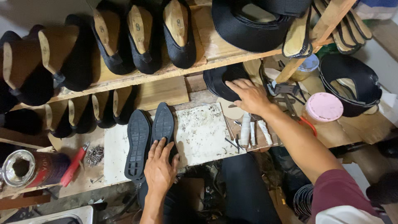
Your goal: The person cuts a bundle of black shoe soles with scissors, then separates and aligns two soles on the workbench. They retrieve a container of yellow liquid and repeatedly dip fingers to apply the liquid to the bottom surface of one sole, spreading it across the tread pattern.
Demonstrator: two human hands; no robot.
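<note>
Two black rubber shoe soles lie tread-up on the white slab [203, 132] of the workbench. My left hand [159, 168] rests flat on the near end of the right sole [163, 122]; the left sole [137, 143] lies beside it. My right hand [248, 96] reaches forward under the shelf and touches a stack of black shoe uppers [219, 79], fingers spread on it. Whether it grips the stack I cannot tell.
Black shoes on wooden lasts [141, 37] fill the wooden shelf [161, 72] and the row below. A red-handled tool [74, 164], loose nails [95, 154] and an open tin can [29, 168] sit at left. Pliers [296, 114], a pink lid [324, 106] and white sticks [253, 132] lie at right.
</note>
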